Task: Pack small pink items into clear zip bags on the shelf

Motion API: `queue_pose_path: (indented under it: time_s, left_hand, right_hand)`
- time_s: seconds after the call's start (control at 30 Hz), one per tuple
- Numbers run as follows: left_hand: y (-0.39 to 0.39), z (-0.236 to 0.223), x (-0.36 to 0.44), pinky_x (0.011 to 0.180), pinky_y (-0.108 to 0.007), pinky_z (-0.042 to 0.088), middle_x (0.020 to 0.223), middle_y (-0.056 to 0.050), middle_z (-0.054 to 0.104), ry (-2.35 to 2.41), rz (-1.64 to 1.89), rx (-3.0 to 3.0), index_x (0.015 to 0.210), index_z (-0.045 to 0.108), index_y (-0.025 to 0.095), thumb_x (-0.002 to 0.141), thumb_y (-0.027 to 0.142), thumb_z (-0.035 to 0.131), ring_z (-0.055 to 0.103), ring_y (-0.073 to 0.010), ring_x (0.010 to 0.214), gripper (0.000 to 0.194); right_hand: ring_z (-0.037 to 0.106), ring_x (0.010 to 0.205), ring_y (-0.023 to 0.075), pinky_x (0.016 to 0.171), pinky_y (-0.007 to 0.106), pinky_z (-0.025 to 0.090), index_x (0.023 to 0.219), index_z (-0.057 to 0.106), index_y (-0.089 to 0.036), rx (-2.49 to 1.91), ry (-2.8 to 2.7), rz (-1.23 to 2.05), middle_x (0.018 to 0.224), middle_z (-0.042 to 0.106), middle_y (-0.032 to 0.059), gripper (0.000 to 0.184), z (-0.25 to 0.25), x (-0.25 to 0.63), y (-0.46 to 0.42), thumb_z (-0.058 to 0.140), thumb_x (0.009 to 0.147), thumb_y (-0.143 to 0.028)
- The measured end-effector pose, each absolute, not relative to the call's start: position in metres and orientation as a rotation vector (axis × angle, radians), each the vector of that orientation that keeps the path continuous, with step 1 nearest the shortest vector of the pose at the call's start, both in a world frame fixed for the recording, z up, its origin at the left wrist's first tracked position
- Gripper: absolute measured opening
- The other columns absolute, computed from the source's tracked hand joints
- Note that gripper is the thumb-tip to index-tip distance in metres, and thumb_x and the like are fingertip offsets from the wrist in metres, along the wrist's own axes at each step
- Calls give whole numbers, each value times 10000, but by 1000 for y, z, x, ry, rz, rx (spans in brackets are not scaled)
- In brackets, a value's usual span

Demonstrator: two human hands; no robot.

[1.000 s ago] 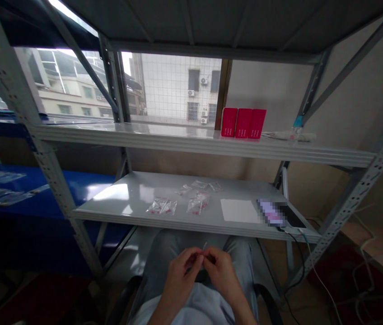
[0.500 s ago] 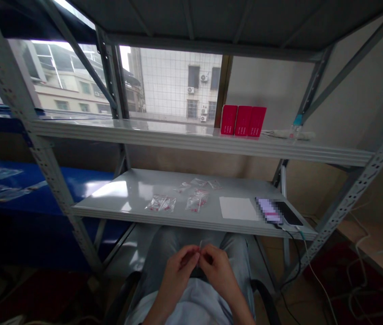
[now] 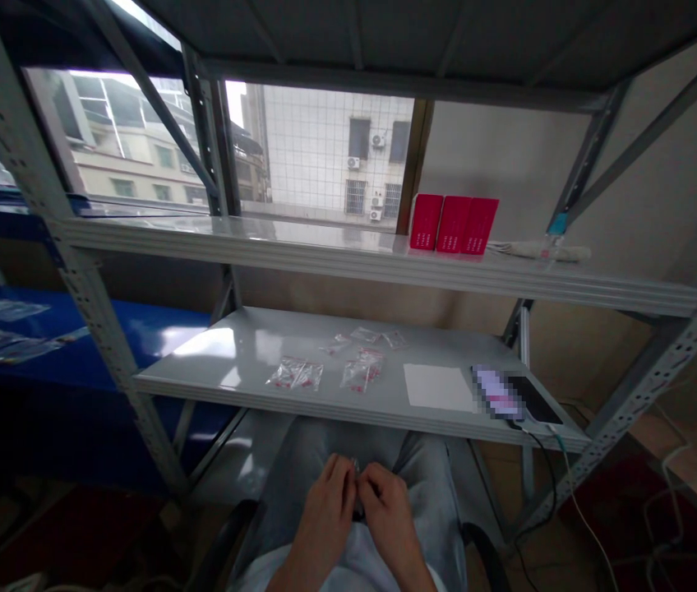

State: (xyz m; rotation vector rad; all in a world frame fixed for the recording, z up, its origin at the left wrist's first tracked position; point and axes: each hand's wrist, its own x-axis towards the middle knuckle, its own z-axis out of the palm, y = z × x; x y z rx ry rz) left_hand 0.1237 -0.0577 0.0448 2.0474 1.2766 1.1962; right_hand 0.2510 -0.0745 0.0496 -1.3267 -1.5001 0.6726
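Above my lap, my left hand (image 3: pixel 328 499) and my right hand (image 3: pixel 386 500) are close together with fingers pinched. Between their fingertips shows a bit of a small clear plastic bag (image 3: pixel 356 465); most of it is hidden by the fingers, so its contents cannot be made out. On the grey shelf (image 3: pixel 243 345) in front of me lie clear bags with red marks: a group (image 3: pixel 295 374) to the left and a small pile (image 3: pixel 362 370) in the middle. Behind them are several flatter, clearer bags (image 3: pixel 365 335).
A white sheet (image 3: pixel 438 387) lies right of the bags, beside a blurred lit phone (image 3: pixel 497 392) and a dark device (image 3: pixel 535 400) with cables. The shelf's front edge (image 3: pixel 348 418) is just beyond my hands. Three red boxes (image 3: pixel 454 224) stand on the upper shelf (image 3: pixel 324 247).
My hands have drawn slightly down and turned, with the left fingers now folded over more. The clear bag shows a little differently between them. The view has shifted slightly; the shelf items have not moved.
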Motion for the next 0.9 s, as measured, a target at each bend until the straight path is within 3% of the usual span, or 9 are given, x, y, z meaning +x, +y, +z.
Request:
queue_pose_path:
  time_s: [0.27, 0.37, 0.43, 0.6, 0.77, 0.9]
  left_hand:
    - [-51, 53, 113, 681, -339, 475, 815, -59, 620, 1341, 1016, 2101, 779, 522, 241, 945, 240, 381, 616, -221, 736, 217]
    - [-47, 69, 103, 699, -325, 452, 806, -41, 630, 1284, 905, 2128, 778, 534, 239, 921, 209, 414, 616, -212, 750, 189]
    - [-46, 80, 98, 712, -316, 435, 793, -28, 629, 1240, 837, 2155, 772, 539, 235, 901, 192, 432, 609, -205, 759, 173]
    - [-48, 103, 102, 666, -281, 391, 742, 8, 595, 1069, 695, 2218, 718, 532, 226, 862, 167, 469, 571, -174, 713, 168]
    - [-54, 98, 110, 638, -270, 405, 711, -6, 622, 1080, 940, 2014, 718, 609, 215, 936, 329, 493, 577, -176, 682, 272]
    - [-56, 77, 101, 453, -239, 314, 489, 18, 539, 896, 585, 1648, 609, 675, 180, 916, 571, 528, 449, -122, 427, 518]
  right_hand:
    - [542, 582, 156, 573, 251, 369, 675, 534, -224, -1443, -1502, 477, 627, 567, -5, 278, 47, 256, -71, 483, 937, -302]
    - [576, 615, 156, 590, 234, 407, 818, 576, -220, -1366, -1548, 573, 676, 582, -19, 143, 55, 263, -71, 475, 920, -220]
    - [608, 709, 154, 654, 228, 433, 864, 618, -214, -1262, -1715, 612, 767, 610, -2, 194, 64, 268, -74, 447, 896, -128]
    - [618, 790, 154, 699, 227, 417, 748, 677, -199, -1239, -1992, 629, 801, 619, 20, 283, 82, 270, -82, 467, 828, -27]
    - [584, 705, 149, 641, 229, 378, 721, 688, -200, -1410, -1867, 568, 739, 586, -2, 202, 83, 267, -80, 569, 778, -46]
    - [559, 671, 146, 610, 231, 374, 806, 736, -209, -1435, -1655, 613, 729, 561, -11, 118, 84, 279, -77, 639, 800, -142]
